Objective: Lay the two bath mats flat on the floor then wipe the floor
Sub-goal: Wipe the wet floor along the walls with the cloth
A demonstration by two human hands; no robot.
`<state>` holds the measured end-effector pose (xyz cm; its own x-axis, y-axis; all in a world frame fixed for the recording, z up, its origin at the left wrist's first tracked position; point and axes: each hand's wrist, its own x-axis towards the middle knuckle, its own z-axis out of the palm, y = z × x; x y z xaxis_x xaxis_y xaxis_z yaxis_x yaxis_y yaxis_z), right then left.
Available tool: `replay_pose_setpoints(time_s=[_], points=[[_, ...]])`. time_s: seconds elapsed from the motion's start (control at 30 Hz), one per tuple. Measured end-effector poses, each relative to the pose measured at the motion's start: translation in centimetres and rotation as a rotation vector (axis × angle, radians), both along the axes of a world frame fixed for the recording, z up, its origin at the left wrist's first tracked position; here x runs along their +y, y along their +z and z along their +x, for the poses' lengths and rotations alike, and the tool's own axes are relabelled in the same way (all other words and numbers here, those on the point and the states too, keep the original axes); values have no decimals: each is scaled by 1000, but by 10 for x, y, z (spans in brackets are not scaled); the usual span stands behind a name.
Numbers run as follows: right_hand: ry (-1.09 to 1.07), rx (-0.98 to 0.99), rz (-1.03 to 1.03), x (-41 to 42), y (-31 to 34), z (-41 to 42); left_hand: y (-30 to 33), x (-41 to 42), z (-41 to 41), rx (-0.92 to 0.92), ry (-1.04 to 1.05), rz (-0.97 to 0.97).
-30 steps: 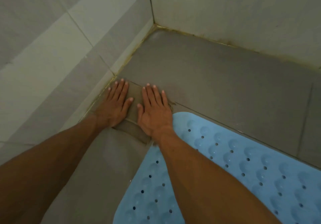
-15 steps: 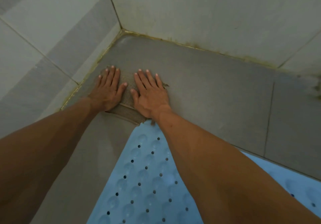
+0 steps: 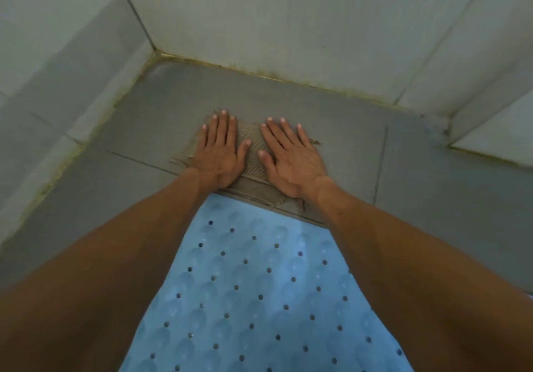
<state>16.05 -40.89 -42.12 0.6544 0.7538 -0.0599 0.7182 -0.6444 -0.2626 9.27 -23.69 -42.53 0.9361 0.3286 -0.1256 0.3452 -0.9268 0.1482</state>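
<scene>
A grey cloth (image 3: 253, 152) lies flat on the floor (image 3: 375, 169) near the wall corner, just beyond the blue mat (image 3: 259, 285). The left hand (image 3: 219, 152) and right hand (image 3: 291, 158) press on it side by side, palms down, fingers spread, gripping nothing, arms stretched forward.

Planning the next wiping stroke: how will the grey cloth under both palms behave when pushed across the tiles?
The cloth looks thin and limp with frayed edges, so it would probably bunch unless the left hand and right hand press flat. It likely slides easily over the smooth floor.
</scene>
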Motion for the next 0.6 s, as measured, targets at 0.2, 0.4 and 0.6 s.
replay_pose_setpoints(time_s=[0.2,0.4,0.6], points=[[-73,-10,-34,-106,0,22,0,-105,29,-27,-59,1],[-138,-32,-51,-211,4,38,-6,-209,55,-80,-94,25],[-218,-39,-70,-325,6,42,-8,-318,76,-75,-177,-11]])
